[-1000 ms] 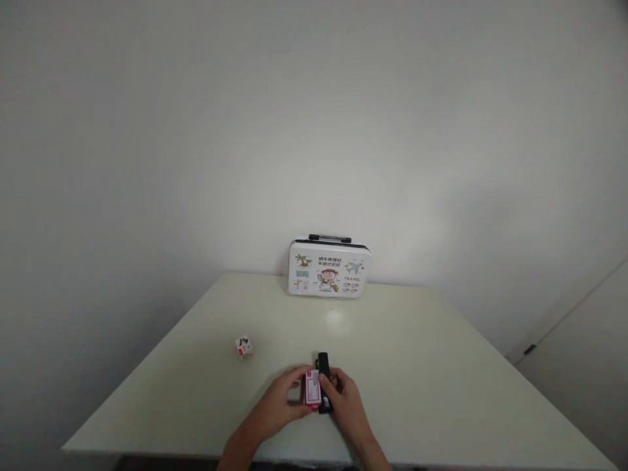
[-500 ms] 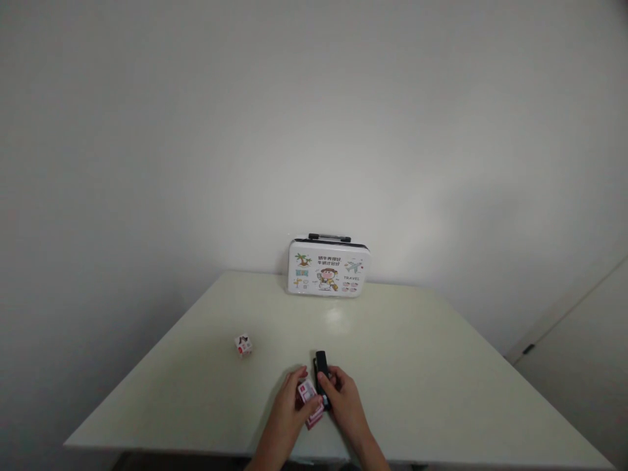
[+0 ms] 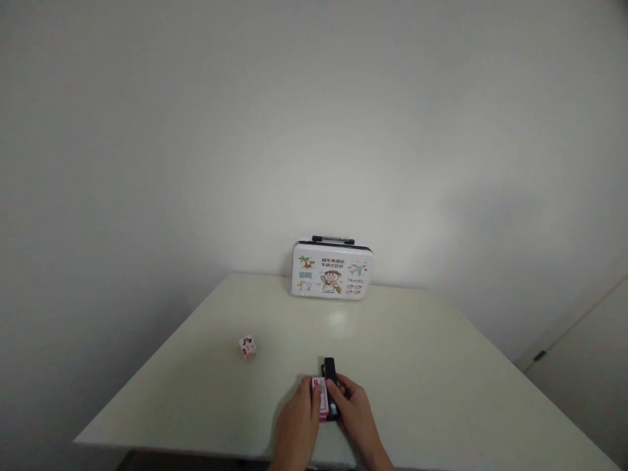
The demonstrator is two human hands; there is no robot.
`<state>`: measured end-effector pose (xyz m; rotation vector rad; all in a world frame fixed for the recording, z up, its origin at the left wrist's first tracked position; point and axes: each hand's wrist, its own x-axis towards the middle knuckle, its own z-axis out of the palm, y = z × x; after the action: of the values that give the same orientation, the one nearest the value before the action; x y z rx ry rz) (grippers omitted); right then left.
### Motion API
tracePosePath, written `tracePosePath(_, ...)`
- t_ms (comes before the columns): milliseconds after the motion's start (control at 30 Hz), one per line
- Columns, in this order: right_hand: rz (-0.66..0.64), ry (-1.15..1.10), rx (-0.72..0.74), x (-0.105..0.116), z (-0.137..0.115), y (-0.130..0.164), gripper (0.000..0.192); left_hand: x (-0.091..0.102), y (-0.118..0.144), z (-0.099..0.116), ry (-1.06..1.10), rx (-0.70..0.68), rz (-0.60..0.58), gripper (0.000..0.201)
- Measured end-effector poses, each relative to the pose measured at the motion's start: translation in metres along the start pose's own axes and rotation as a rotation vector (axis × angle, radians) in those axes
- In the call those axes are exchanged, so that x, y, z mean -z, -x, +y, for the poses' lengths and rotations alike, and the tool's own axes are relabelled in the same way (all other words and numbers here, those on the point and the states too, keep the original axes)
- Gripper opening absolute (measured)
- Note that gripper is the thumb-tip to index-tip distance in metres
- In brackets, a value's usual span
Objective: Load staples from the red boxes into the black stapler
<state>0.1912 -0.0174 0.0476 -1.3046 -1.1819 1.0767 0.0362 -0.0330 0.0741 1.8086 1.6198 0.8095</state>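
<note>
Pink packet (image 3: 320, 398) sits at the near edge of the worktop (image 3: 422, 366), pressed side by side against a slim black device (image 3: 331, 386) between both hands. Half a second ago the packet was tilted up off the surface in the left hand, apart from the black piece; now it is level again and touching the device along its long side, much as it was a second ago, so the two pieces are back together rather than being parted. The left hand (image 3: 298, 425) has its grip closed on the packet, thumb over its top face; the right hand (image 3: 357, 415) has its grip closed on the black device, fingers curled over its near end. The packet looks small, flat and rectangular, pink with a pale label; print is too small to read. Farther left lies a small white cube (image 3: 247, 346), well apart, and a picture-covered case (image 3: 332, 270) stands upright at the far edge against the wall.
</note>
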Motion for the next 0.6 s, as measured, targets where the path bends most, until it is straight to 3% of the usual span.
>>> tracePosePath(200,0.005,-0.029,-0.001,0.000,-0.009,0.006,0.065,-0.008,-0.010,0.004,-0.049,-0.055,-0.033,0.044)
tracePosePath(300,0.026,-0.028,-0.003,-0.001,-0.010,0.005,0.068,-0.001,-0.016,-0.001,-0.027,-0.055,-0.033,0.042)
tracePosePath(367,0.033,-0.030,-0.008,-0.001,-0.007,0.004,0.070,0.018,-0.024,-0.013,-0.021,-0.009,0.015,0.043)
tracePosePath(533,0.020,-0.032,-0.025,-0.001,0.003,-0.001,0.070,0.106,-0.061,-0.070,-0.106,0.298,0.278,0.065)
tracePosePath(600,0.019,-0.027,-0.026,-0.001,0.006,-0.002,0.071,0.129,-0.075,-0.087,-0.134,0.342,0.302,0.065)
